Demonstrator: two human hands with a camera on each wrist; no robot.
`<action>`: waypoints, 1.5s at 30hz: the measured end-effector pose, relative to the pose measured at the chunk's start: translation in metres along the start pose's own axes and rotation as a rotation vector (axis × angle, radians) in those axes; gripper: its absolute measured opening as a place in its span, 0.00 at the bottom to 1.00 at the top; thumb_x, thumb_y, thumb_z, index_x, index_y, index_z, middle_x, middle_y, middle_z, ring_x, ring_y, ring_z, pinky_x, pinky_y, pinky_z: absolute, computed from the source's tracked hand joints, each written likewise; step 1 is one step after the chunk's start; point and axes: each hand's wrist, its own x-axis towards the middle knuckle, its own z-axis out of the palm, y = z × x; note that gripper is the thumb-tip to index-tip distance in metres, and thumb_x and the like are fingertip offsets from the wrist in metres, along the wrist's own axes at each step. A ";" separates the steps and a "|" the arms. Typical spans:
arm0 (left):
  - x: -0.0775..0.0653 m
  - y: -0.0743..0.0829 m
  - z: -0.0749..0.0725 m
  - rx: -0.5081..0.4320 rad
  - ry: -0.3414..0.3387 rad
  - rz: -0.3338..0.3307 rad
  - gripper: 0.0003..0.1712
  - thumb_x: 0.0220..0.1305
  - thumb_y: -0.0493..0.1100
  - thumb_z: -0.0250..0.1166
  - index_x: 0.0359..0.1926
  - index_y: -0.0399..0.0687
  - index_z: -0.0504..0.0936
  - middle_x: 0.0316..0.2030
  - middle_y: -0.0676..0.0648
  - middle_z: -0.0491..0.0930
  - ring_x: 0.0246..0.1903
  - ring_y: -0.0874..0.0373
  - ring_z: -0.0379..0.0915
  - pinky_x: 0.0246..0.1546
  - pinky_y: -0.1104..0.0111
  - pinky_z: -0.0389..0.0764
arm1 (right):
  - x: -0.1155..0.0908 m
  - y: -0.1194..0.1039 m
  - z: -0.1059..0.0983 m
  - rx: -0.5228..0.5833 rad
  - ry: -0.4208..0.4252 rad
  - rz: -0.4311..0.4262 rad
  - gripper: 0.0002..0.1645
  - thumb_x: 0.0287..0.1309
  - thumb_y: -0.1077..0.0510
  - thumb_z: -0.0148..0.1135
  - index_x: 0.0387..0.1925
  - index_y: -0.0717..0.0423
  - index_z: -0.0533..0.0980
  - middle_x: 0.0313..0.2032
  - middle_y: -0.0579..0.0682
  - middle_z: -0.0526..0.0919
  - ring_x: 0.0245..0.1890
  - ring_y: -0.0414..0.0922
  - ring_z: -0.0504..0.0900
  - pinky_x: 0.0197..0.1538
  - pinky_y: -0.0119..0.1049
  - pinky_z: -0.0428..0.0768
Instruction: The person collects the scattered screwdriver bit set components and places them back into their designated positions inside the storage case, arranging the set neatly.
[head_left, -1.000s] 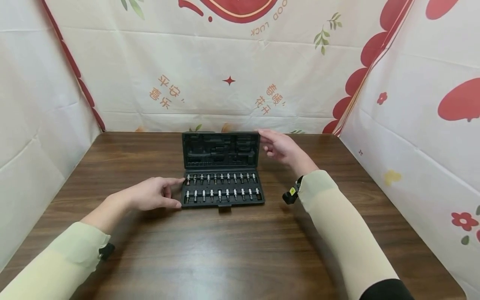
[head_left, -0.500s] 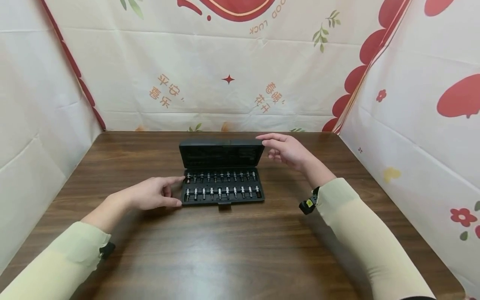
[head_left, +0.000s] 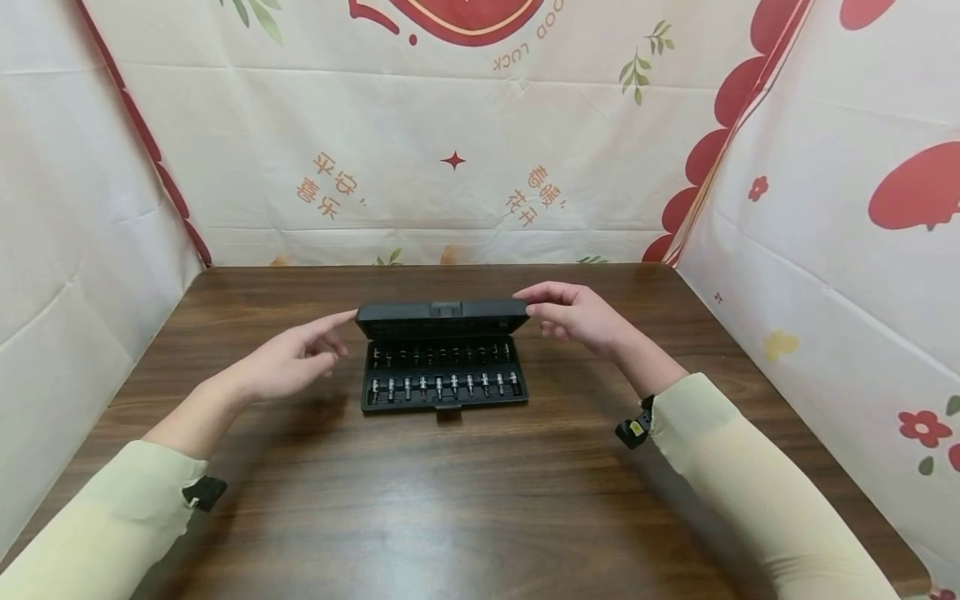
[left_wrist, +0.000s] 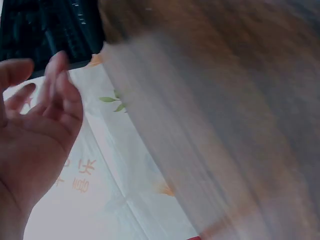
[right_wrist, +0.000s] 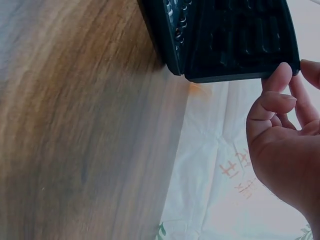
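A black plastic case of socket bits stands on the table with its lid tilted partway down over the back row. Two rows of silver socket bits sit in the base, the rear row shaded by the lid. My right hand pinches the lid's right corner between thumb and fingers; the right wrist view shows the fingertips at that corner. My left hand reaches toward the lid's left corner, its extended index finger touching or nearly touching it. The case's latch tab juts out at the front.
The wooden table extends around the case. A white printed cloth hangs behind it and along both sides. Dark wrist cameras sit at both cuffs.
The lid has swung forward and down from nearly upright, my right hand moving with it. My left hand has left the base's left edge and risen to the lid's left corner.
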 end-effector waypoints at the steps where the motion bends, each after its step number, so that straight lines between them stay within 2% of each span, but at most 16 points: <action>1: 0.001 0.003 -0.001 -0.016 0.024 0.009 0.38 0.83 0.37 0.57 0.87 0.55 0.61 0.52 0.37 0.84 0.42 0.52 0.82 0.42 0.62 0.83 | -0.002 0.000 0.000 -0.006 -0.002 -0.005 0.22 0.80 0.53 0.65 0.69 0.50 0.81 0.42 0.50 0.81 0.34 0.44 0.78 0.35 0.33 0.76; 6: 0.004 0.013 -0.004 -0.064 0.116 0.031 0.24 0.87 0.46 0.56 0.77 0.55 0.78 0.43 0.38 0.82 0.34 0.51 0.79 0.41 0.62 0.84 | -0.010 0.002 0.002 -0.026 -0.017 -0.017 0.21 0.79 0.56 0.66 0.68 0.52 0.82 0.40 0.47 0.86 0.33 0.46 0.78 0.35 0.34 0.76; 10: 0.006 0.016 -0.003 -0.051 0.129 0.028 0.20 0.86 0.52 0.59 0.69 0.54 0.85 0.40 0.40 0.83 0.33 0.50 0.80 0.39 0.61 0.85 | -0.017 0.003 0.004 -0.067 -0.030 -0.011 0.21 0.76 0.55 0.69 0.66 0.48 0.83 0.50 0.51 0.87 0.35 0.47 0.78 0.36 0.37 0.77; 14: 0.006 0.016 -0.002 -0.009 0.114 0.019 0.17 0.82 0.51 0.66 0.64 0.54 0.88 0.39 0.43 0.87 0.34 0.52 0.80 0.35 0.64 0.83 | -0.023 0.003 0.005 -0.134 -0.056 -0.019 0.20 0.73 0.54 0.72 0.64 0.46 0.85 0.58 0.53 0.85 0.43 0.54 0.84 0.44 0.41 0.82; 16: 0.005 0.016 -0.002 0.011 0.104 0.028 0.16 0.80 0.50 0.69 0.62 0.53 0.89 0.40 0.44 0.89 0.33 0.56 0.79 0.34 0.66 0.81 | -0.026 0.004 0.006 -0.168 -0.069 -0.028 0.20 0.72 0.53 0.74 0.63 0.45 0.85 0.58 0.53 0.85 0.45 0.57 0.85 0.47 0.42 0.82; 19: 0.005 0.015 -0.001 0.027 0.075 0.036 0.15 0.77 0.48 0.72 0.59 0.52 0.90 0.39 0.44 0.90 0.33 0.59 0.78 0.35 0.67 0.79 | -0.031 0.007 0.007 -0.218 -0.080 -0.039 0.20 0.70 0.54 0.75 0.61 0.43 0.86 0.50 0.55 0.85 0.37 0.52 0.82 0.43 0.40 0.78; 21: 0.005 0.015 -0.001 0.027 0.050 0.045 0.15 0.75 0.47 0.74 0.58 0.51 0.90 0.38 0.45 0.90 0.33 0.59 0.79 0.36 0.67 0.79 | -0.034 0.009 0.009 -0.255 -0.083 -0.044 0.19 0.69 0.54 0.76 0.60 0.41 0.86 0.43 0.56 0.82 0.31 0.47 0.74 0.38 0.39 0.74; 23: 0.005 0.013 0.000 0.029 0.025 0.050 0.15 0.74 0.46 0.75 0.57 0.51 0.90 0.37 0.47 0.90 0.34 0.59 0.79 0.37 0.67 0.79 | -0.036 0.011 0.011 -0.296 -0.086 -0.047 0.19 0.69 0.53 0.77 0.59 0.40 0.86 0.42 0.55 0.80 0.29 0.45 0.71 0.37 0.38 0.73; 28: 0.005 0.010 0.005 0.028 -0.033 0.081 0.15 0.70 0.46 0.78 0.55 0.49 0.89 0.34 0.53 0.87 0.36 0.59 0.82 0.41 0.68 0.81 | -0.039 0.018 0.016 -0.361 -0.108 -0.044 0.18 0.68 0.53 0.78 0.57 0.38 0.88 0.58 0.52 0.81 0.35 0.49 0.80 0.42 0.40 0.79; 30: 0.006 0.009 0.007 0.022 -0.054 0.087 0.16 0.69 0.45 0.79 0.54 0.47 0.89 0.35 0.53 0.87 0.37 0.58 0.83 0.43 0.68 0.83 | -0.040 0.021 0.019 -0.367 -0.117 -0.039 0.18 0.67 0.53 0.78 0.57 0.38 0.87 0.60 0.53 0.81 0.36 0.50 0.82 0.43 0.41 0.80; 35: 0.007 0.006 0.013 0.006 -0.109 0.055 0.17 0.69 0.44 0.79 0.54 0.45 0.87 0.36 0.52 0.88 0.39 0.58 0.85 0.44 0.67 0.84 | -0.040 0.028 0.025 -0.367 -0.134 -0.029 0.18 0.67 0.54 0.79 0.56 0.37 0.87 0.58 0.54 0.80 0.35 0.50 0.82 0.44 0.43 0.80; 42: 0.006 0.004 0.018 0.026 -0.159 0.036 0.31 0.73 0.46 0.76 0.72 0.43 0.81 0.38 0.53 0.89 0.38 0.56 0.85 0.39 0.66 0.81 | -0.040 0.036 0.030 -0.358 -0.141 -0.017 0.17 0.67 0.53 0.79 0.55 0.37 0.87 0.58 0.55 0.79 0.34 0.50 0.80 0.42 0.42 0.79; 45: 0.007 0.003 0.020 0.025 -0.160 0.032 0.31 0.73 0.46 0.75 0.73 0.43 0.81 0.38 0.52 0.89 0.36 0.55 0.84 0.37 0.66 0.80 | -0.040 0.037 0.031 -0.356 -0.140 -0.013 0.17 0.67 0.53 0.79 0.55 0.37 0.87 0.58 0.56 0.79 0.33 0.50 0.80 0.40 0.41 0.78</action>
